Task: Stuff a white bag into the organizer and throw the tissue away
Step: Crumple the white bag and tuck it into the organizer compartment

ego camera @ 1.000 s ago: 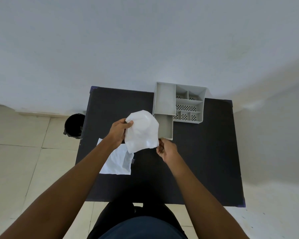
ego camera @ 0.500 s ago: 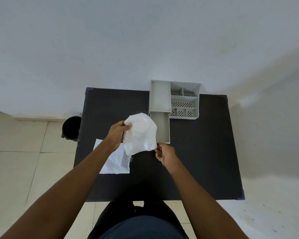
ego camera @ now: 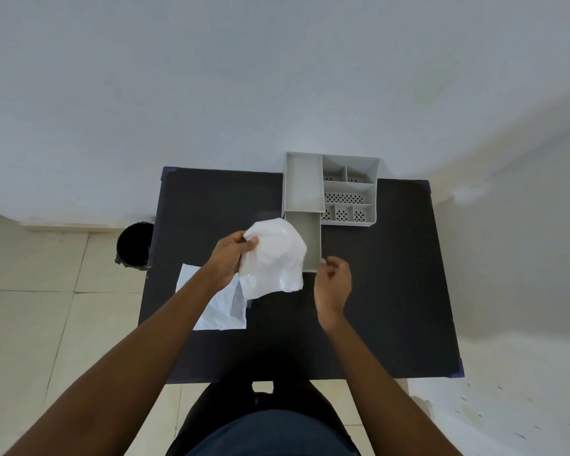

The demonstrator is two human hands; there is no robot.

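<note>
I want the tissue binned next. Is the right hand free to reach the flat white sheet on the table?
Probably not directly. The right hand is empty, but the flat white sheet lies under the left hand and forearm, with the white bag hanging between. The left hand is nearer.

The white bag [ego camera: 272, 258] looks like thin plastic film, crinkled and slightly glossy, with small bright highlights along its creases; the flat white sheet [ego camera: 218, 307] lying on the table seems smoother, with a faint sheen, and whether it is plastic or paper cannot be told; the organizer [ego camera: 305, 185] looks like moulded grey plastic, matt and smooth, several compartment floors pierced with rows of small holes; the table [ego camera: 392, 291] has a dark, matt, even top with no reflections; the bin [ego camera: 135, 245] is lined with glossy black plastic; the floor [ego camera: 30, 324] is smooth pale tile with a dull shine; the wall [ego camera: 277, 77] is matt paint.
</note>
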